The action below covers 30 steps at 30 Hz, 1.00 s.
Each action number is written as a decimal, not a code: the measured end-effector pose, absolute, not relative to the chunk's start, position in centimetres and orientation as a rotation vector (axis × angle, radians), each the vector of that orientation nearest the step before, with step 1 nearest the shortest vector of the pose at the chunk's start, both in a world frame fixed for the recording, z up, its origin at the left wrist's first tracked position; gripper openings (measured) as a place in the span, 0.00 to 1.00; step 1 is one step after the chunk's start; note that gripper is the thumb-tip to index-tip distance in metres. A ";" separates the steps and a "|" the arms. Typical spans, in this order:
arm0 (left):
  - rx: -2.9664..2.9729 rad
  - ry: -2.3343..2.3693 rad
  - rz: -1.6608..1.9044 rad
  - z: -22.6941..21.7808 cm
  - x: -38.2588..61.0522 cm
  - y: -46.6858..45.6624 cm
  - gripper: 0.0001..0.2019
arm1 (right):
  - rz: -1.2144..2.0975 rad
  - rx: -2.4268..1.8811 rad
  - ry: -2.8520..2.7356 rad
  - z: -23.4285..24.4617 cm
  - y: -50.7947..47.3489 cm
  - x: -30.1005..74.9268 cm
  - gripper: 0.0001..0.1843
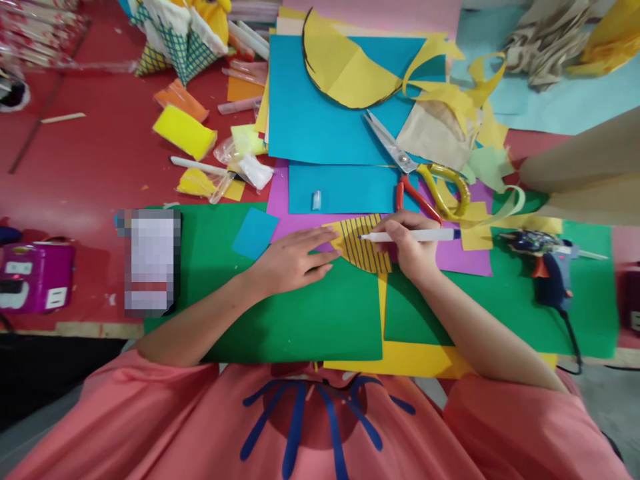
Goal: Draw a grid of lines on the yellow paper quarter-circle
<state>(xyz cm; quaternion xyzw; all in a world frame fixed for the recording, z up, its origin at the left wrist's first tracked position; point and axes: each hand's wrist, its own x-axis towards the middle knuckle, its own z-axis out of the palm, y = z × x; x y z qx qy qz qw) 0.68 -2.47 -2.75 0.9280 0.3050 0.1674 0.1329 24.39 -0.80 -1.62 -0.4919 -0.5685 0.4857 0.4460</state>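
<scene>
A yellow paper piece (357,248) with dark stripes lies on purple and green sheets in front of me. My left hand (303,259) rests flat with fingers stretched out, its fingertips on the left end of the yellow piece. In my right hand (410,247) is a white marker (425,235), held in a pinch with its tip on the striped paper near the middle. A small clear cap (317,199) sits on the blue paper just beyond. Scissors (403,160) with yellow and red handles lie open-bladed behind my right hand.
At the back, a folded yellow half-circle (350,63) lies on blue paper (320,127) beside curled yellow scraps. A glue gun (556,267) rests at right on green card (500,320). A phone (153,260) and a purple device (37,277) are at left, with yellow clay (185,131) behind.
</scene>
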 end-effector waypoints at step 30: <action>2.822 0.793 0.527 -1.9 1.3 -2.8 0.12 | 1.168 -1.265 -1.708 -2.0 -0.1 23.3 0.10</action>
